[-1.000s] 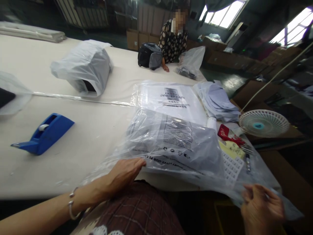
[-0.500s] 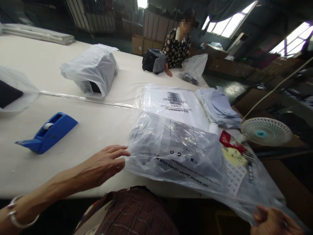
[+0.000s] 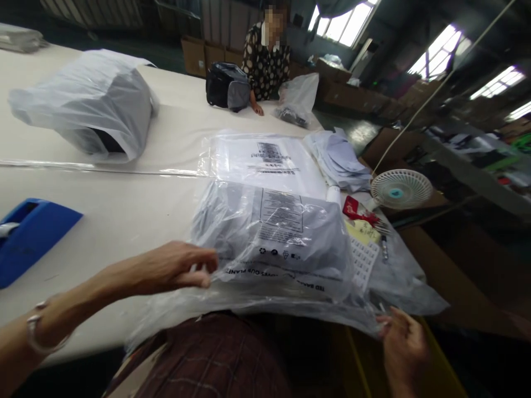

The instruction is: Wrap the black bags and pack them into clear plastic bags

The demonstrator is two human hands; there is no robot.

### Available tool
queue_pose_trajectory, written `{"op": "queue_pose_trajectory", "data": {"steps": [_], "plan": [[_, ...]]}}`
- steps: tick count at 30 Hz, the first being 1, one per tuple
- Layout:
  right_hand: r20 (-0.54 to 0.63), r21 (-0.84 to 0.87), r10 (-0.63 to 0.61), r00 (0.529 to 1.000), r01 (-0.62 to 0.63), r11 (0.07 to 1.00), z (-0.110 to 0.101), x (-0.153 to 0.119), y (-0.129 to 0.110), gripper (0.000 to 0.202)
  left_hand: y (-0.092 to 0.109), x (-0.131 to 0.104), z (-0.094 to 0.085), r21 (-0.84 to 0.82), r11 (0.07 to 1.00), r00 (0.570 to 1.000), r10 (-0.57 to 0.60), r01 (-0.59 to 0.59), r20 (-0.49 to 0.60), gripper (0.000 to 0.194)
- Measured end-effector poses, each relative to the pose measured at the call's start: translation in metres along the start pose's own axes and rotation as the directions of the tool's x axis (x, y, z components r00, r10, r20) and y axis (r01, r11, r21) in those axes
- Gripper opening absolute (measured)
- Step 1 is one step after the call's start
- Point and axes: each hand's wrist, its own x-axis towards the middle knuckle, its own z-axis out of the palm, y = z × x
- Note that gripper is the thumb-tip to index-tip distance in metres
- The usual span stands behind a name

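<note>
A clear plastic bag (image 3: 282, 276) with black print lies at the table's front edge, with a dark grey item inside that I cannot make out. My left hand (image 3: 182, 268) is over the bag's left side, thumb and fingers apart and slightly bent; whether it touches the film is unclear. At the bag's lower right, my right hand (image 3: 402, 340) pinches the loose plastic edge between thumb and fingers. The bag's near edge hangs towards my lap. Behind it lies a stack of printed plastic bags (image 3: 269, 157).
Left stand a blue tape dispenser (image 3: 39, 235) and a wrapped bulky item (image 3: 112, 105). On the right are white sheets (image 3: 338, 157), a sticker sheet (image 3: 365, 260), a marker (image 3: 384, 247) and a small fan (image 3: 401, 189). Across the table, a person (image 3: 267, 58) stands beside a black bag (image 3: 227, 85).
My right hand has moved left and up with the bag's edge, and the near film now spreads left along the table edge. My left hand's fingers are more bent. The view has swung right.
</note>
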Motion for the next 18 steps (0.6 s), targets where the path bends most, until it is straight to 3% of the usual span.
{"op": "queue_pose_trajectory", "data": {"steps": [1,2,3,5,6,7,8,10,12,13,15,18], "plan": [[-0.003,0.014,-0.006,1.000,0.006,1.000,-0.001,0.000,-0.001,0.038,0.020,0.025,-0.009,0.056,0.991,0.988,0.129,-0.125,-0.086,0.032],[-0.011,0.015,-0.015,1.000,0.015,1.000,-0.001,-0.001,-0.004,0.037,0.039,0.055,-0.011,0.140,0.954,0.939,0.288,-0.265,-0.187,0.031],[-0.022,0.009,-0.026,0.999,0.026,1.000,-0.001,-0.002,-0.007,0.034,0.058,0.088,-0.007,0.239,0.887,0.864,0.447,-0.395,-0.233,0.032],[-0.047,0.000,-0.049,0.998,0.049,0.999,-0.002,-0.004,-0.014,0.030,0.085,0.155,0.021,0.445,0.665,0.706,0.702,-0.599,-0.099,0.038],[-0.060,0.007,-0.055,0.997,0.056,0.998,-0.001,-0.005,-0.017,0.029,0.092,0.184,0.045,0.516,0.552,0.644,0.765,-0.655,0.001,0.040],[-0.073,0.023,-0.059,0.996,0.060,0.998,0.000,-0.006,-0.019,0.028,0.094,0.207,0.071,0.563,0.498,0.629,0.776,-0.660,0.051,0.042],[-0.087,0.044,-0.058,0.995,0.062,0.997,0.001,-0.007,-0.021,0.027,0.092,0.223,0.100,0.577,0.494,0.647,0.758,-0.651,0.081,0.043],[-0.115,0.074,-0.051,0.992,0.059,0.996,0.005,-0.007,-0.021,0.027,0.078,0.233,0.153,0.487,0.579,0.704,0.701,-0.654,0.111,0.048],[-0.124,0.065,-0.062,0.990,0.070,0.995,0.011,-0.008,-0.019,0.028,0.058,0.219,0.189,0.255,0.692,0.736,0.656,-0.676,0.171,0.052],[-0.115,0.049,-0.081,0.990,0.087,0.995,0.014,-0.008,-0.018,0.029,0.048,0.208,0.198,0.137,0.734,0.744,0.635,-0.665,0.206,0.055],[-0.077,0.020,-0.132,0.988,0.134,0.991,0.019,-0.009,-0.017,0.032,0.030,0.183,0.199,0.005,0.802,0.778,0.578,-0.598,0.248,0.058],[-0.093,0.018,-0.150,0.984,0.153,0.988,0.022,-0.009,-0.016,0.031,0.014,0.144,0.163,-0.174,0.903,0.879,0.424,-0.392,0.219,0.053]]}}
